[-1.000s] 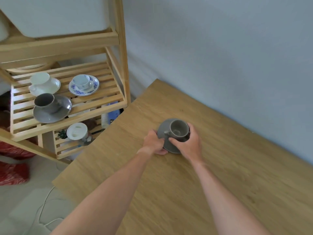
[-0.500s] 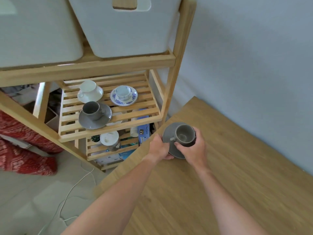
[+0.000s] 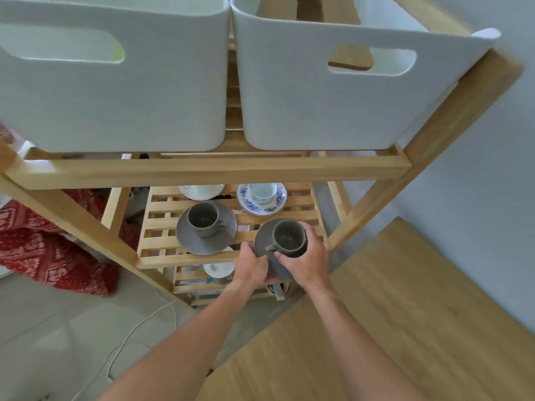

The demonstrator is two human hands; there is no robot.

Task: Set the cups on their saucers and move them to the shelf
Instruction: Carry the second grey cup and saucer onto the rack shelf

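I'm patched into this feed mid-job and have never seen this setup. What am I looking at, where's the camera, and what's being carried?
There is no machine: these are a person's bare arms, filmed by a wide-angle camera on their head, looking down. The left hand holds the edge of a grey saucer; the right hand steadies the grey cup on it, over the front right of a slatted wooden shelf. Already there: another grey cup and saucer, a blue-patterned set and a white set, partly hidden. Two white bins sit above; the wooden table is lower right.
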